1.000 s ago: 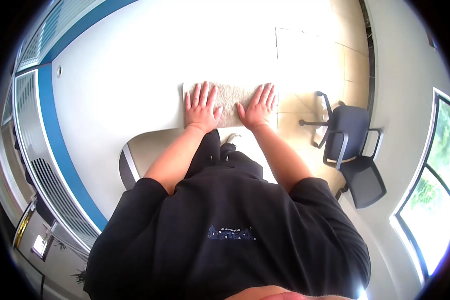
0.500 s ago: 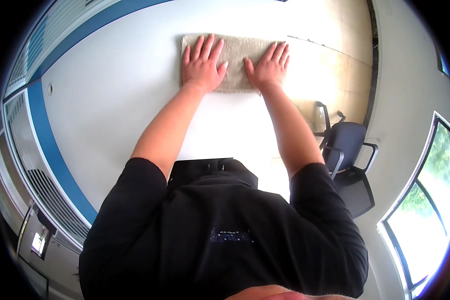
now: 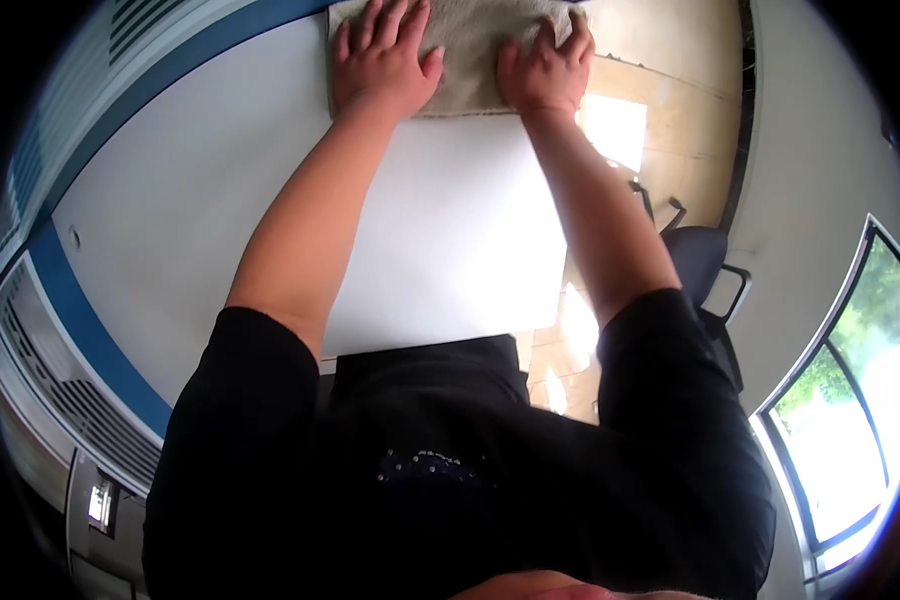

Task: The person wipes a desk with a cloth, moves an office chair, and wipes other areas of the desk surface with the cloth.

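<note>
Towel (image 3: 470, 65), beige and laid flat, lies at the top of our view on the far part of a white table (image 3: 450, 230), its upper side cut off by the frame and its right end by the table's right edge. Starting at the left, we see a slatted panel (image 3: 60, 390), then a blue band (image 3: 100, 340) along the white surface, with a small round fitting (image 3: 74, 238) near it. Next comes our left hand (image 3: 385, 75), palm down on the towel's left end, fingers long and a little apart, thumb out to the side. Below, at the middle, our black shirt (image 3: 450, 540) bears a print (image 3: 430, 465) of pale marks and dots, too small and blurred for us to read. Further right, our right hand (image 3: 548, 80) rests palm down near the other end, fingers spread and bent, thumb apart. Beyond it we see floor tiles (image 3: 670, 120), a dark chair (image 3: 698, 255) partly hidden by our sleeve (image 3: 660, 350), and a window (image 3: 840, 400) onto greenery (image 3: 885, 270).
</note>
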Motion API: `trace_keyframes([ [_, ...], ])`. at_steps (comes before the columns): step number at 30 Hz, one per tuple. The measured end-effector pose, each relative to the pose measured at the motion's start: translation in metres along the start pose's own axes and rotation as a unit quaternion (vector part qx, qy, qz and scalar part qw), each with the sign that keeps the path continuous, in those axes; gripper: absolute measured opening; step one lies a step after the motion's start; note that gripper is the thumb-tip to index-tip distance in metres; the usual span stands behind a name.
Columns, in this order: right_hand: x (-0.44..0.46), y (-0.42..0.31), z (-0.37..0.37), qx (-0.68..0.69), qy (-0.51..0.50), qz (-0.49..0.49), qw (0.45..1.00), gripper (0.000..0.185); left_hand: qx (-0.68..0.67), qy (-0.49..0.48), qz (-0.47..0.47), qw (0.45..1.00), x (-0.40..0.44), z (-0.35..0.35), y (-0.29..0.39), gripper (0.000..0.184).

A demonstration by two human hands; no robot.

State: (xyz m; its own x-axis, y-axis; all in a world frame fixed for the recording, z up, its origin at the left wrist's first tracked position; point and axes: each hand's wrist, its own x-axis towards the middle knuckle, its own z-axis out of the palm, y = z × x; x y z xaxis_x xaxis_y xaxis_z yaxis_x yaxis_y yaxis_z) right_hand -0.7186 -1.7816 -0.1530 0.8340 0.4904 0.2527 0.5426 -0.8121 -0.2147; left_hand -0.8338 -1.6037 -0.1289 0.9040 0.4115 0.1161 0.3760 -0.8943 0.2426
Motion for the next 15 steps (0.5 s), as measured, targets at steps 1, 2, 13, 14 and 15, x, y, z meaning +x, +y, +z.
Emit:
trace_keyframes([
  [1,0.000,0.001,0.000,-0.010,-0.003,0.003,1.000,0.063,0.005,0.003,-0.002,1.000,0.001,-0.003,0.002,0.066],
  [2,0.001,0.000,0.000,-0.016,-0.004,0.008,1.000,0.064,0.009,0.012,-0.007,1.000,-0.004,-0.002,0.000,0.066],
  [13,-0.003,0.006,-0.007,0.031,0.041,-0.066,0.996,0.075,0.096,-0.024,-0.010,0.995,-0.011,0.018,-0.012,0.069],
  [14,-0.009,0.009,-0.012,0.063,0.065,-0.096,0.991,0.072,0.095,-0.017,-0.007,0.995,-0.011,0.019,-0.015,0.068],
  [15,-0.016,0.015,-0.020,0.141,0.089,-0.092,0.982,0.066,0.102,-0.010,-0.004,0.995,-0.011,0.020,-0.015,0.067],
])
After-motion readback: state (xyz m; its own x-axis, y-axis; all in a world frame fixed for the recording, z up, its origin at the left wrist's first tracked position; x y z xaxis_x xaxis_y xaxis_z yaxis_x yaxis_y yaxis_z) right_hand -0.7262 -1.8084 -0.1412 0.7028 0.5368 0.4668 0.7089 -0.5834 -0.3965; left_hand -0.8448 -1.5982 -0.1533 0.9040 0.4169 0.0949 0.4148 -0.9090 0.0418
